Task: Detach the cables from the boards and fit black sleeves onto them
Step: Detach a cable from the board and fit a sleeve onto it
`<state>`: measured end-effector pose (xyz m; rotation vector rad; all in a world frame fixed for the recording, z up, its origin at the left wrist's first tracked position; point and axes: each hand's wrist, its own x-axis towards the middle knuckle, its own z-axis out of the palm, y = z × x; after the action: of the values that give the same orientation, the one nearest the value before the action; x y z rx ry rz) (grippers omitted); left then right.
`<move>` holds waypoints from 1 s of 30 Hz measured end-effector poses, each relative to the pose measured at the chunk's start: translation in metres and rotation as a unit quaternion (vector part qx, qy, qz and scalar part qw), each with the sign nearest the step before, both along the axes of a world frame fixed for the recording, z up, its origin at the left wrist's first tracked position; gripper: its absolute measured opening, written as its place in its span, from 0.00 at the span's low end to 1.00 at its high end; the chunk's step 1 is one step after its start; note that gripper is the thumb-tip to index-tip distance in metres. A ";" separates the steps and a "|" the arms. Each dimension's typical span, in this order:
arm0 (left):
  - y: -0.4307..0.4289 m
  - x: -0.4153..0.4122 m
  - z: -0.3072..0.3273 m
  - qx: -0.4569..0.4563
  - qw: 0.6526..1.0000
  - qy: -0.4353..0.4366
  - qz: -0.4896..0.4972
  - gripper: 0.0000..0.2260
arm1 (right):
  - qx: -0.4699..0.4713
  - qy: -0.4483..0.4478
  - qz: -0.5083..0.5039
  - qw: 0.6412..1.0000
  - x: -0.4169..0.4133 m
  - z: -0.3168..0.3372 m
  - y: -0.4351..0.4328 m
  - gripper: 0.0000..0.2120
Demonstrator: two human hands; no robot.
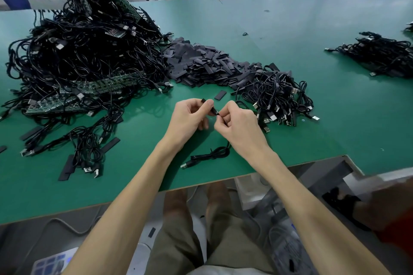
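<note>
While L hand [190,116] pinches 1 black sleeve [214,109], R hand [239,125] pinches 1 cable [212,154], 1 sleeve pile [201,62] behind

No legible text, labels or numbers anywhere.

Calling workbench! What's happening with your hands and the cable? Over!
Left hand pinches black sleeve. Right hand pinches cable at sleeve's mouth. Nothing blocking.

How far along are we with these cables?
Likely done: the loose cable bundle right of the sleeve heap. In hand: left hand pinches a sleeve, right hand holds one cable at it. Left: the big tangle on boards, far larger than the bundle.
</note>
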<state>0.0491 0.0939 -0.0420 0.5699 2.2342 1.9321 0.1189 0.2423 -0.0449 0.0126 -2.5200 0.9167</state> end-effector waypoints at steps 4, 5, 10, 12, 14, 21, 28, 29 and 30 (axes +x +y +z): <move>0.001 0.001 -0.002 -0.003 1.000 0.007 0.003 0.15 | 0.012 0.007 0.001 1.000 0.001 0.000 -0.001 0.07; 0.001 0.001 -0.002 -0.002 1.000 0.006 0.005 0.15 | 0.016 0.008 0.000 1.000 0.002 0.000 -0.002 0.07; 0.001 -0.002 -0.003 0.016 1.000 -0.017 0.008 0.15 | -0.003 -0.004 0.007 1.000 0.002 0.002 -0.001 0.09; 0.001 -0.002 -0.004 0.024 0.999 -0.025 0.002 0.15 | -0.011 -0.011 0.013 1.000 0.001 0.003 0.000 0.09; 0.001 -0.002 -0.005 0.028 0.999 -0.025 -0.003 0.15 | -0.015 -0.015 0.009 1.000 0.001 0.003 0.000 0.09; 0.002 -0.001 -0.004 0.012 1.000 -0.018 0.003 0.14 | -0.080 -0.025 -0.004 0.996 -0.003 0.003 0.002 0.10; 0.000 -0.002 -0.004 0.013 1.000 -0.011 -0.009 0.13 | -0.087 -0.040 0.008 0.995 -0.002 0.003 0.004 0.09; -0.001 -0.002 -0.004 0.015 1.000 -0.009 -0.011 0.13 | -0.080 -0.039 0.011 0.996 -0.002 0.003 0.003 0.08; -0.001 -0.002 -0.004 0.017 1.000 -0.008 -0.013 0.13 | -0.068 -0.036 0.014 0.997 -0.001 0.003 0.003 0.08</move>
<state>0.0475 0.0929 -0.0463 0.5820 2.1767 1.9584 0.1176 0.2450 -0.0418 -0.0286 -2.5232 1.1171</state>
